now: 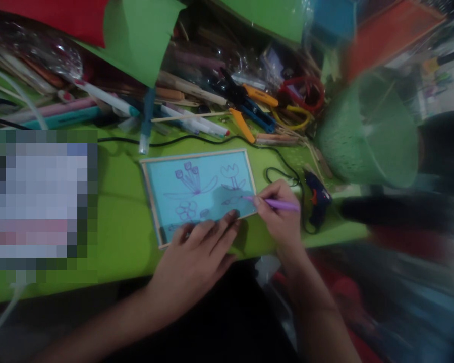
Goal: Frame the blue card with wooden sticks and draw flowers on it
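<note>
A light blue card edged with thin wooden sticks lies on the green table. Purple flowers are drawn on it. My left hand rests flat on the card's near edge with its fingers stretched out. My right hand pinches a purple marker, and the marker's tip touches the card near its right edge.
A dark blue glue gun lies just right of my right hand, its black cable looping behind. A green basket stands at the right. Markers, pens, sticks and orange-and-blue pliers crowd the back. Green paper sheets hang above.
</note>
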The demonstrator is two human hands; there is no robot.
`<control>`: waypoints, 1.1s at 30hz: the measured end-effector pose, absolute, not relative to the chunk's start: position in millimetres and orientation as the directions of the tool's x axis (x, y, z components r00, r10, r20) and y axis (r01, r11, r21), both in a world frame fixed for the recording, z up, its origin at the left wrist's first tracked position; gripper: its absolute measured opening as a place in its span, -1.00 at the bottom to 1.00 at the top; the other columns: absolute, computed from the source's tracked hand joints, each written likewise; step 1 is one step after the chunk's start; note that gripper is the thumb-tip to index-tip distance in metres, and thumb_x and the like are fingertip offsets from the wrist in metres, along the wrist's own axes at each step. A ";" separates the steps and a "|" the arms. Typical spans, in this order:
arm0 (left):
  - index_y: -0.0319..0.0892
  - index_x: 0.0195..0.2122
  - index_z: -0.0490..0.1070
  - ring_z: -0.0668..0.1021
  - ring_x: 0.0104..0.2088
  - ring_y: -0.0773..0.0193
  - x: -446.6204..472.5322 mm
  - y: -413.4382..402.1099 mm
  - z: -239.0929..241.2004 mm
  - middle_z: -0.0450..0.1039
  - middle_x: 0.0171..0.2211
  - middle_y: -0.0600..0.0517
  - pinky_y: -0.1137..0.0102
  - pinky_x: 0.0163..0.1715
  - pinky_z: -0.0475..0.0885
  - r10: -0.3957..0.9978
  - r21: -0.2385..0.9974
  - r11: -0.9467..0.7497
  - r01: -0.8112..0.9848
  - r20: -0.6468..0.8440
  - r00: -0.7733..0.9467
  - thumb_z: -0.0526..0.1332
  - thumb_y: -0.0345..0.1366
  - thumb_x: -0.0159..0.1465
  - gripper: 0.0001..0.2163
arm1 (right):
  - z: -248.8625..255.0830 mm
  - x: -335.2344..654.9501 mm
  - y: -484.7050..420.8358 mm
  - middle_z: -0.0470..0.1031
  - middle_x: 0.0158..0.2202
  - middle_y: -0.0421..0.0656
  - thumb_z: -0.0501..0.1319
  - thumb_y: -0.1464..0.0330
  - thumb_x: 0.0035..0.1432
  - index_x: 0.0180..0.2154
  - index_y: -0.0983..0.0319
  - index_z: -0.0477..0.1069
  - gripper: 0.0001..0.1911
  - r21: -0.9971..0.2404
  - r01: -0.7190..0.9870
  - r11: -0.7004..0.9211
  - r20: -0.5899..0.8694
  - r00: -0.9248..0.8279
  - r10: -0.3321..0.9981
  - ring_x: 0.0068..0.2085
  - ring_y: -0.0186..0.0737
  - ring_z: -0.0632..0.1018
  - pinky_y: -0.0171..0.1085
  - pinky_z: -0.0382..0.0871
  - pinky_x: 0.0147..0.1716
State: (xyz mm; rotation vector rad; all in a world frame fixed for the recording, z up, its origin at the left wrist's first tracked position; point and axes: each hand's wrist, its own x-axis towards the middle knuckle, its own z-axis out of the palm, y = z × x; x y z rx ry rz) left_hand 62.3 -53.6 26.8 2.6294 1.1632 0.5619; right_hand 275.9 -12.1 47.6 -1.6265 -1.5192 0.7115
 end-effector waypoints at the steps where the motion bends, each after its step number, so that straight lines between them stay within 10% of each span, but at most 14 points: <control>1: -0.16 0.25 0.46 0.47 -0.03 0.07 62.0 -53.7 27.0 0.44 0.33 0.11 0.13 -0.12 0.31 0.744 0.339 -0.667 0.663 0.259 0.616 0.15 -0.23 0.50 -0.65 | 47.6 275.9 -12.3 0.39 -0.50 -0.32 0.31 0.38 0.18 -0.40 0.16 0.36 -0.85 -0.839 0.543 0.024 0.115 0.134 0.984 -0.49 -0.36 0.38 -0.32 0.24 -0.50; 33: -0.17 0.26 0.44 0.47 -0.02 0.06 62.0 -53.6 27.0 0.44 0.33 0.10 0.13 -0.13 0.34 0.736 0.330 -0.677 0.658 0.270 0.621 0.13 -0.23 0.51 -0.64 | 47.7 276.4 -14.0 0.37 -0.51 -0.33 0.31 0.40 0.12 -0.41 0.15 0.34 -0.85 -0.861 0.508 -0.032 0.055 0.156 0.986 -0.50 -0.36 0.35 -0.34 0.23 -0.52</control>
